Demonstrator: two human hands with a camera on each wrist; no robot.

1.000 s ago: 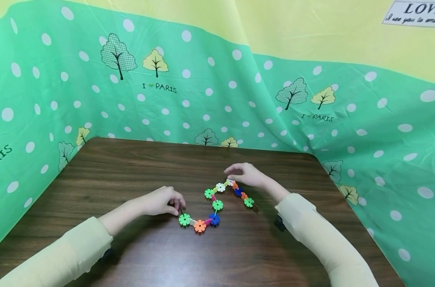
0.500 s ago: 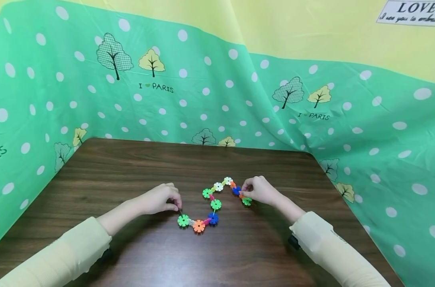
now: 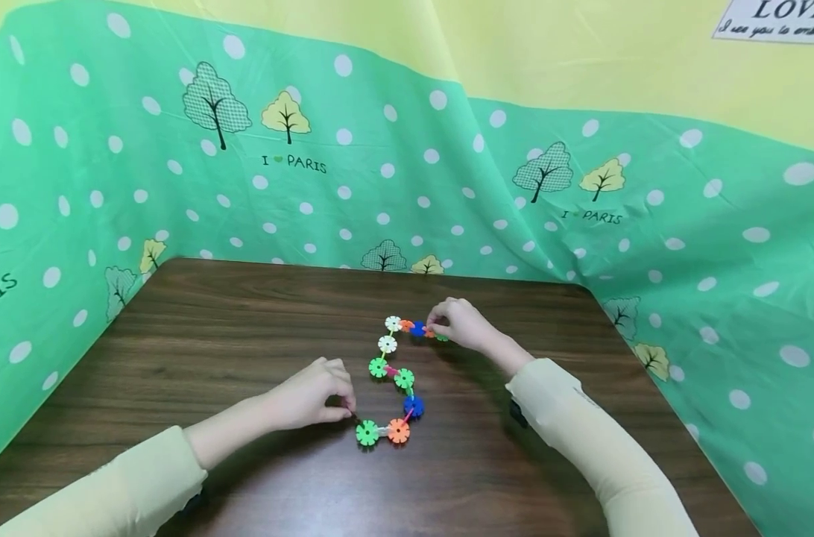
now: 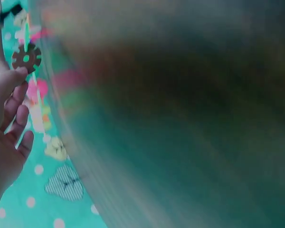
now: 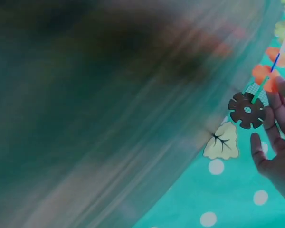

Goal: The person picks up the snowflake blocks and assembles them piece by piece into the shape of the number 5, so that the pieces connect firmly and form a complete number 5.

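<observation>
A chain of slotted plastic snowflake discs lies on the table in an S-like curve. In the head view it shows a green disc (image 3: 362,438), an orange disc (image 3: 393,437), a blue disc (image 3: 418,410) and white discs (image 3: 383,348) farther back. My left hand (image 3: 313,395) pinches the brown disc (image 4: 18,61) at the chain's near end. At the far end my right hand (image 3: 466,325) pinches an orange disc (image 5: 259,72), close to the last green disc (image 3: 442,338), which the fingers partly cover. Another brown disc (image 5: 236,114) hangs on beyond that green one.
The brown wood-grain table (image 3: 259,298) carries the chain. Behind it and at both sides hangs a green and yellow curtain (image 3: 353,164) with dots and trees. Cream sleeves (image 3: 125,477) cover both forearms.
My right hand went from over the white disc to the orange disc near the end, then swung that end away and leftward. My left hand shifted the near end rightward and closer.
</observation>
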